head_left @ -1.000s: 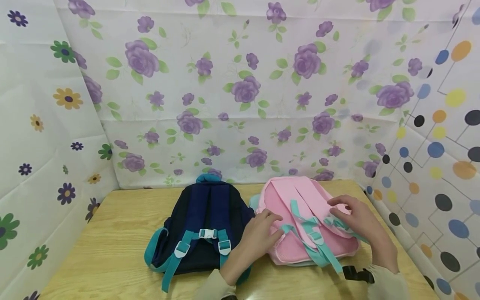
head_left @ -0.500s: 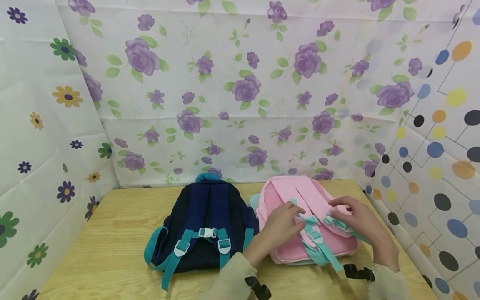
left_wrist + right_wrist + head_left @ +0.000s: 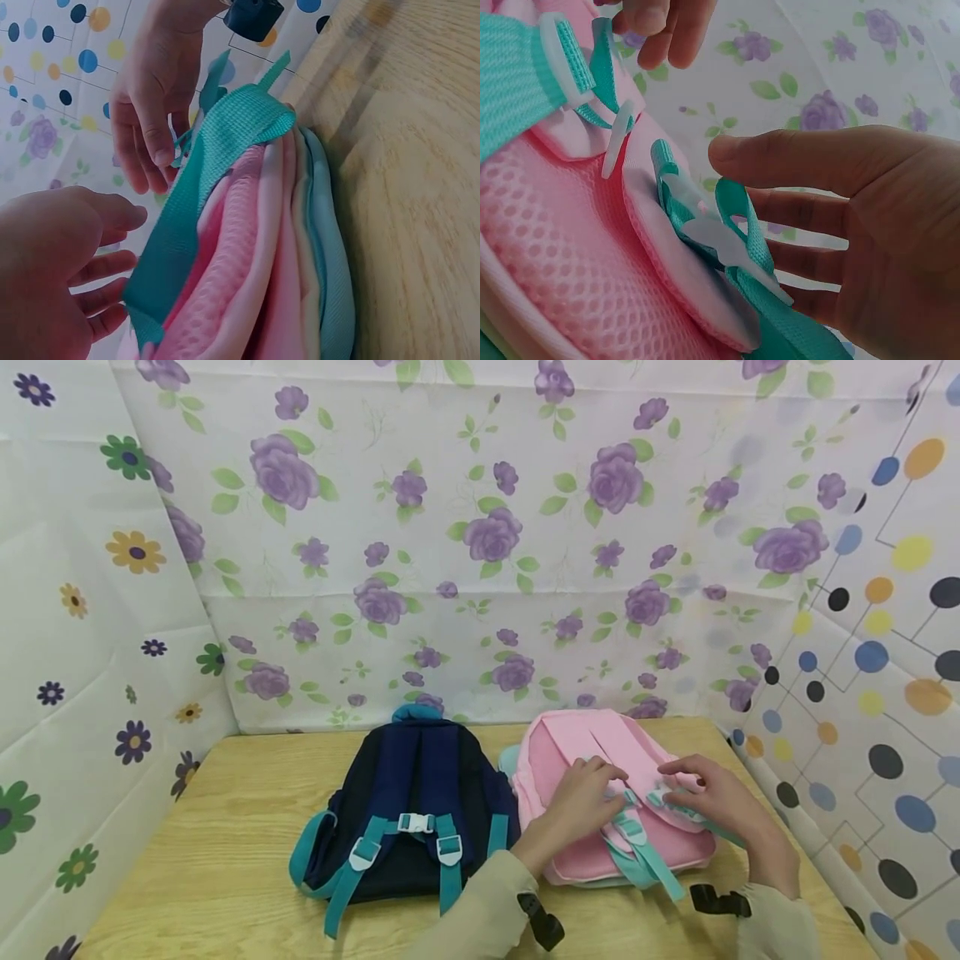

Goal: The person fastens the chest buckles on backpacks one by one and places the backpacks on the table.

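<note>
A pink backpack (image 3: 558,752) with teal webbing lies on the table, its straps facing up. My left hand (image 3: 581,802) is over its middle, near the teal chest strap; in the left wrist view its fingers are loosely bent with nothing between them. My right hand (image 3: 716,793) is at the right shoulder strap. The right wrist view has its thumb stretched out above a loop of teal webbing (image 3: 739,210) with a pale plastic adjuster (image 3: 724,244), and the other fingers lie behind that webbing, not closed on it.
A navy backpack (image 3: 397,777) with teal straps and a white buckle (image 3: 416,823) lies to the left, right beside the pink one. The wooden table (image 3: 225,827) runs up to flowered cloth (image 3: 450,635) at the back, with patterned sheets on both sides.
My left hand has moved right and slightly up, from the gap between the backpacks to over the pink one's straps. The right hand has stayed almost in place.
</note>
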{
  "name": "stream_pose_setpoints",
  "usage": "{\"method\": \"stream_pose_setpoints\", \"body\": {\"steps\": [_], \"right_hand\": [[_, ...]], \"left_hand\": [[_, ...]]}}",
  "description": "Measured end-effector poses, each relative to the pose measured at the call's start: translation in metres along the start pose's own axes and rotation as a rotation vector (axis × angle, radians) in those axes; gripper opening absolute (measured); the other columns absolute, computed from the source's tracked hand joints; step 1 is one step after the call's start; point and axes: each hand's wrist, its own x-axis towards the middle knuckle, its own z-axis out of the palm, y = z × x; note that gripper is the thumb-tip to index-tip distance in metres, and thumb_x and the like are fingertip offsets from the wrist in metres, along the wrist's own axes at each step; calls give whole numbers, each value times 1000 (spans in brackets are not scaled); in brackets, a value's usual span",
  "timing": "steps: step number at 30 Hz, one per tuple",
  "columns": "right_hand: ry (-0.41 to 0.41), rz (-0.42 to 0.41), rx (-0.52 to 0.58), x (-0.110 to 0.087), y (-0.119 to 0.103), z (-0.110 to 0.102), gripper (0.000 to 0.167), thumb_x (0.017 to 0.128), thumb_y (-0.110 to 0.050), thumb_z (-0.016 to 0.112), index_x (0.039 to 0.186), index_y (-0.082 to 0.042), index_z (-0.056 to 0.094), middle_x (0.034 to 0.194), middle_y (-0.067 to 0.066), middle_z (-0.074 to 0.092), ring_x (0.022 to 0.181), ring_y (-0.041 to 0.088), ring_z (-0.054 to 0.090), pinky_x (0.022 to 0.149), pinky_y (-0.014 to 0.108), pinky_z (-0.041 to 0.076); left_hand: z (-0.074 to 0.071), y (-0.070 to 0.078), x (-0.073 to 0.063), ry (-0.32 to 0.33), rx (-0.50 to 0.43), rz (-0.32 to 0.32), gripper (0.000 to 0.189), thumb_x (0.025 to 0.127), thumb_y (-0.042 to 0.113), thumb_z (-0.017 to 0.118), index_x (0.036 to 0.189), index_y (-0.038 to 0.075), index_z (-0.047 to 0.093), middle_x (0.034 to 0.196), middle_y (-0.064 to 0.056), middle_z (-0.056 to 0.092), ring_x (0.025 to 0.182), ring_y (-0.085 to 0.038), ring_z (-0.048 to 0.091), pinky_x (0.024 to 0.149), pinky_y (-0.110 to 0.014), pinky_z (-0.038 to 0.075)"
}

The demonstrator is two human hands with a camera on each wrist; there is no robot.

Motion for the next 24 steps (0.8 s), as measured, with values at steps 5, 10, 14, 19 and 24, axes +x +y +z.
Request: {"method": "stream_pose_setpoints", "body": {"steps": [5,10,14,19,24], "right_hand": [[-59,18,-8,3,4,3,54,84,-30,79,132,-12,61,141,22,51,131,51,44,98,67,43],[-71,13,-34,5,8,6,57,82,-30,81,132,-12,61,140,22,50,128,51,46,94,64,46],[-72,6,-52,5,9,8,53,83,-27,80,131,-10,62,134,21,53,121,47,51,91,61,49],[-64,-11,-77,7,10,10,44,85,-21,77,125,-6,66,118,17,57,107,37,56,85,53,52],[-58,7,-77,8,11,11,38,85,-20,78,118,-4,69,108,11,57,100,29,57,83,45,51]], "left_hand": [[10,1,4,-16,-11,-24,33,94,34,66,127,26,66,120,7,59,104,-11,52,89,-22,43],[16,2,6,-29,7,-49,37,94,37,65,130,26,64,120,7,59,105,-11,51,89,-24,43],[22,2,7,-52,31,-84,41,93,44,66,130,26,64,119,7,60,105,-11,52,88,-25,43],[31,2,8,-64,76,-127,44,92,52,65,127,26,65,116,7,60,103,-11,53,84,-27,42],[41,1,7,-31,110,-140,39,94,54,61,124,30,67,116,8,59,100,-11,51,84,-28,40]]}}
